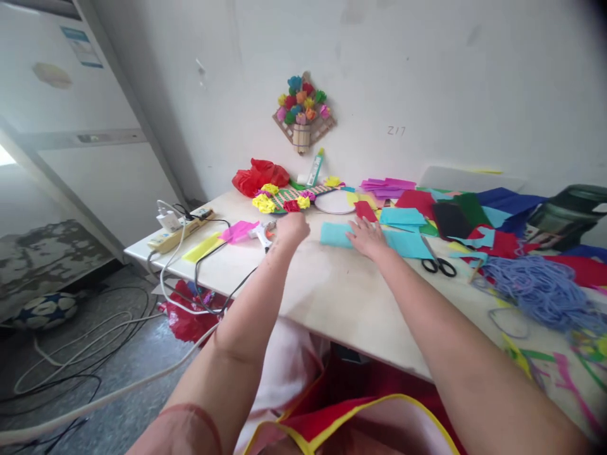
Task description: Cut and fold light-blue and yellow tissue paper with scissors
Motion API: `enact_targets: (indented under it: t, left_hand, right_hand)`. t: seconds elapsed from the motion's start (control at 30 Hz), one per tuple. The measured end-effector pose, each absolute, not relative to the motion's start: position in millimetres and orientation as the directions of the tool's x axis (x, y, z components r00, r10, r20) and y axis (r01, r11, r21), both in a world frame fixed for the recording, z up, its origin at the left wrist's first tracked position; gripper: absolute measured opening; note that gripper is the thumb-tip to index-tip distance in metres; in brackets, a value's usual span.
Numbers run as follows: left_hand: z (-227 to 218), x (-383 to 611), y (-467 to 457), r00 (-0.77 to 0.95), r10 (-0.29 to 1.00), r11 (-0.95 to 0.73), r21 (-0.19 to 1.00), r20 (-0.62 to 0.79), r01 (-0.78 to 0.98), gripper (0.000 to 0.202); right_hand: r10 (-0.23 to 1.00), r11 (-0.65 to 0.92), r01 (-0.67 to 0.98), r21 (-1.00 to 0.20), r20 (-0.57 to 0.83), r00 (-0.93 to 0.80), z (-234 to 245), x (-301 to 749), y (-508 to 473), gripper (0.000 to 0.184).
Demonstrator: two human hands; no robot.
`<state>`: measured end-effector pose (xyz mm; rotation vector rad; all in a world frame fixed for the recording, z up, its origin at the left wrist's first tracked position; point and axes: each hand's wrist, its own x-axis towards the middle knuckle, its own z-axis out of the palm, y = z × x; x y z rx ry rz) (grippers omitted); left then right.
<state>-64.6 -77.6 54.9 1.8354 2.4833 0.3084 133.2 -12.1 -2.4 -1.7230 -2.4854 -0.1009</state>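
My left hand (pixel 291 229) reaches far across the table, fingers curled in a loose fist right below a stick frame (pixel 298 196) dressed with yellow and red paper flowers. What it holds, if anything, is hidden. My right hand (pixel 366 237) lies flat with spread fingers on a light blue paper sheet (pixel 334 234). A hot glue gun (pixel 262 234) lies just left of my left hand.
A power strip (pixel 179 232) with cables sits at the table's left end. Black scissors (pixel 439 265), stacked coloured paper (pixel 429 212), purple yarn (pixel 540 287), a red bag (pixel 258 177) and a glue bottle (pixel 315 167) crowd the table. A paper flower decoration (pixel 302 110) hangs on the wall.
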Motion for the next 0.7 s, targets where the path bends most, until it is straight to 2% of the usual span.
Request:
enact_targets:
  t: [0.1,0.23,0.33,0.43,0.57,0.63,0.7]
  left_hand:
    - [69,-124,-91,-0.539,0.813,0.479,0.273,0.221,0.834,0.032]
    - [60,-201,-118,-0.749,0.637,0.684,0.312,0.185,0.659,0.031]
    - [36,-240,-133,-0.831,0.547,0.768,0.337,0.099,0.545,0.046]
    - [13,-263,-140,-0.865,0.497,0.784,0.394,0.066,0.480,0.059]
    - [8,-273,-148,-0.900,0.421,0.748,0.516,0.117,0.417,0.045]
    - [19,-269,-151,-0.878,0.417,0.652,0.597,0.233,0.468,0.039]
    - [36,-258,-151,-0.841,0.383,0.499,0.682,0.381,0.536,0.036]
  right_hand:
    - [0.851,0.515,0.855,-0.057,0.157,-0.502,5,82,-21,0.055]
    - [0.758,0.650,0.752,-0.108,0.156,-0.633,4,23,-36,0.054]
    - [0.704,0.710,0.692,-0.130,0.120,-0.700,0,-6,-45,0.055]
    - [0.671,0.741,0.659,-0.130,0.087,-0.737,-5,-23,-49,0.054]
    - [0.660,0.749,0.644,-0.154,0.095,-0.745,-12,-33,-51,0.053]
    - [0.663,0.747,0.636,-0.192,0.143,-0.735,-13,-34,-50,0.051]
    - [0.670,0.740,0.610,-0.284,0.220,-0.709,-12,-33,-49,0.048]
